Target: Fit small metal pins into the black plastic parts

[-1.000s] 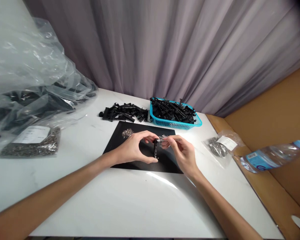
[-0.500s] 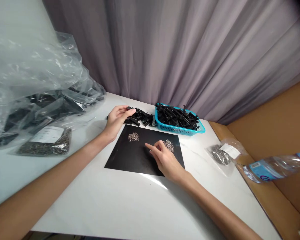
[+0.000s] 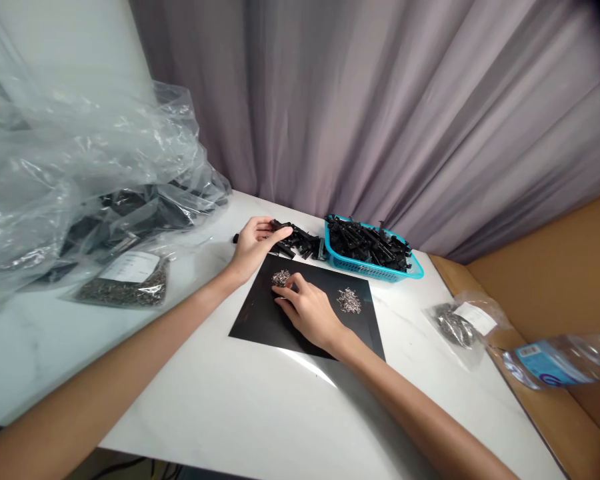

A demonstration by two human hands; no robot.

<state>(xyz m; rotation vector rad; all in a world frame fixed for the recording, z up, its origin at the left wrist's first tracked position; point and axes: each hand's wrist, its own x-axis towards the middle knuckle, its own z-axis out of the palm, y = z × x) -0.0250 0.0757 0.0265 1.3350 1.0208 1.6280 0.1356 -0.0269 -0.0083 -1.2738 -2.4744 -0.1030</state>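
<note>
My left hand [image 3: 257, 242] rests on a loose pile of black plastic parts [image 3: 300, 241] at the back of the white table [image 3: 220, 400], its fingers curled over one of them. My right hand [image 3: 307, 310] lies on a black mat [image 3: 260, 320], with its fingertips pinched at a small heap of silver metal bits [image 3: 281, 277] on the mat's left side. A second silver heap [image 3: 349, 301] lies on the mat to the right of that hand.
A blue basket [image 3: 415, 272] full of black parts stands behind the mat. Big clear plastic bags [image 3: 80, 180] with dark parts fill the left, with a labelled bag of metal bits [image 3: 125, 285] in front. Another small bag [image 3: 457, 323] and a water bottle [image 3: 555, 360] lie right, by cardboard [image 3: 570, 267].
A second ago both hands held a black part over the mat. The left hand has gone to the black pile; the right hand has moved left to the left silver heap.
</note>
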